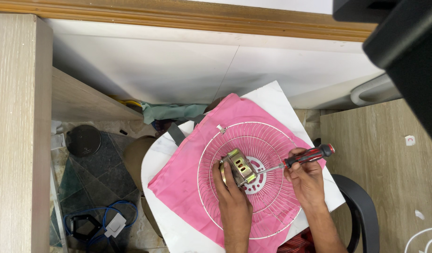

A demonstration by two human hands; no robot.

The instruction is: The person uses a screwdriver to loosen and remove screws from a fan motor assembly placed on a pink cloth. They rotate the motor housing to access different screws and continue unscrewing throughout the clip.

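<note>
Between both hands (232, 194), fan motor (239, 168).

At the frame's centre, a brass-coloured fan motor (238, 168) is gripped by the left hand (232, 194) on a white wire fan guard (272, 206); a red-and-black screwdriver (306, 156) is held against it by the right hand (306, 180), over pink cloth (183, 182).

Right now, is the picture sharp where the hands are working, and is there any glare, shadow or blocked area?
Head view: sharp on the left hand, right hand and red-and-black-handled screwdriver; even light, only a mild sheen on the brass-coloured metal motor housing; soft shadow under the white wall panel; a blurred black shape blocks the top right corner.
</note>
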